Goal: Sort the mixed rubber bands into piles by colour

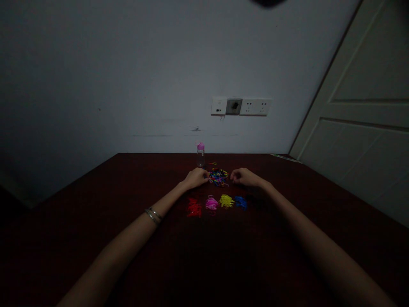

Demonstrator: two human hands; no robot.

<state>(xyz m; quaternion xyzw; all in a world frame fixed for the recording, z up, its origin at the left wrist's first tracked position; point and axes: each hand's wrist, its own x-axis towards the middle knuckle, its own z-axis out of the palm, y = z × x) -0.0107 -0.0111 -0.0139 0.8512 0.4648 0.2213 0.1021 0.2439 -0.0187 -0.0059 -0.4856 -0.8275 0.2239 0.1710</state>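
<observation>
A mixed pile of small multicoloured bands or clips (pixel 218 176) lies on the dark table. My left hand (pixel 197 178), its fingers closed, touches the pile's left edge; what it pinches is too small to name. Just right of the pile is my right hand (pixel 243 176), fingers curled together, their contents not visible. Nearer to me lie four single-colour heaps in a row: red (pixel 194 207), pink (pixel 211 204), yellow (pixel 226 201) and blue (pixel 240 202).
A clear bottle with a pink cap (pixel 200 155) stands behind the mixed pile, beside a small red and yellow item (pixel 213 163). The dark red table (pixel 153 164) meets a wall with sockets (pixel 255 107). A pale door (pixel 361 111) is at the right.
</observation>
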